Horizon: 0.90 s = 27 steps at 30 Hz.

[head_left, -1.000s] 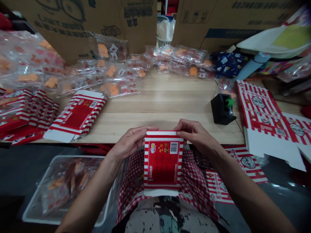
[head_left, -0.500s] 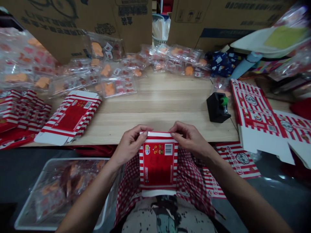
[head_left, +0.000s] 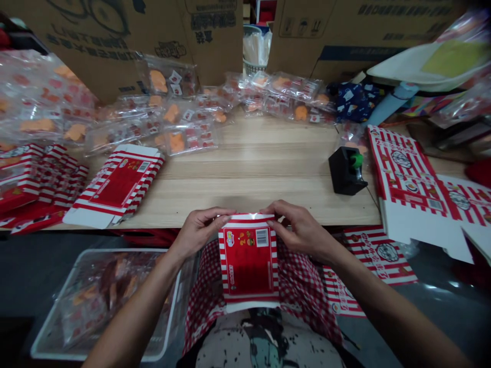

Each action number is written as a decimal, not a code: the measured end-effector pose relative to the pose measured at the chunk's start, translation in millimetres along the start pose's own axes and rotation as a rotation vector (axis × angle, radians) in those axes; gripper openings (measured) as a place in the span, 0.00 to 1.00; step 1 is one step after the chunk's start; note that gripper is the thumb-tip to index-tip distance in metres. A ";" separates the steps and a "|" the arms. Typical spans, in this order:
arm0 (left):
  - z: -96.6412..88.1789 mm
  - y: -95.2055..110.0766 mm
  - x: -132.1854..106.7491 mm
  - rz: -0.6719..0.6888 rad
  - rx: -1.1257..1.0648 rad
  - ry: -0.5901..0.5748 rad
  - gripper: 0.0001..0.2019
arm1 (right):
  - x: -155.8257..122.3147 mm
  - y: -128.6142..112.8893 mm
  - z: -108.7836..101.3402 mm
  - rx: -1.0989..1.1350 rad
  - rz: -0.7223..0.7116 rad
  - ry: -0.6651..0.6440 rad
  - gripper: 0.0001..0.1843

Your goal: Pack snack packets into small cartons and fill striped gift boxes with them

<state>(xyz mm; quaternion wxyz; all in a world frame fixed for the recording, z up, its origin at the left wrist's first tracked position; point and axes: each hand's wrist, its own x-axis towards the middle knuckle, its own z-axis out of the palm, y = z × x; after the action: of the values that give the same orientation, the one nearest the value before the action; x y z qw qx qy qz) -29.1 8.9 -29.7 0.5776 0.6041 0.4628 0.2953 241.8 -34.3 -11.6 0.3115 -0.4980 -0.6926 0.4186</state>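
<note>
A red carton [head_left: 249, 263] with white-striped edges and a barcode hangs between my hands, in front of the table's near edge. My left hand [head_left: 205, 227] pinches its upper left corner between thumb and fingers. At the upper right corner, my right hand [head_left: 289, 222] grips it the same way, thumb on the printed face. The carton's top edge is level with the fingertips, and a white flap shows at its lower end. Whatever lies behind the carton is hidden.
On the wooden table [head_left: 245, 168] a similar carton [head_left: 118, 184] lies left, and a black tape dispenser [head_left: 343, 171] stands right. Clear packets [head_left: 192, 138] line the back. Flat striped cartons [head_left: 406, 174] lie far right. A white bin [head_left: 38, 342] of packets sits lower left.
The white strip along the carton's top edge has narrowed, and red stripes show there now. Both hands still hold the upper corners. The whole view has shifted slightly.
</note>
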 end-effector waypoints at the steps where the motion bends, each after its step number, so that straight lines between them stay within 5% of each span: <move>1: 1.6 1.1 0.5 -0.017 -0.015 0.026 0.15 | 2.2 2.2 2.0 0.048 0.016 0.004 0.07; 7: 6.2 11.6 1.1 -0.226 -0.317 0.069 0.19 | 10.7 1.7 6.1 0.289 0.097 0.035 0.05; 15: 1.4 16.5 -0.3 -0.303 -0.365 0.016 0.18 | 22.1 -10.8 -24.3 0.351 0.221 -0.296 0.11; 23: -1.3 22.6 -1.5 -0.300 -0.364 -0.040 0.15 | 34.8 -5.9 -20.9 0.149 0.145 -0.184 0.01; 27: -7.4 22.9 -4.8 -0.253 -0.268 -0.125 0.17 | 31.6 -11.7 -23.4 -0.046 0.036 -0.138 0.07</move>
<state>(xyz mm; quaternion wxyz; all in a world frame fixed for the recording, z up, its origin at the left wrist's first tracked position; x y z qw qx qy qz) -32.7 9.9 -5.4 0.7131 0.4760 0.4549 0.2410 246.8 0.2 9.8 0.2440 -0.4875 -0.7128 0.4414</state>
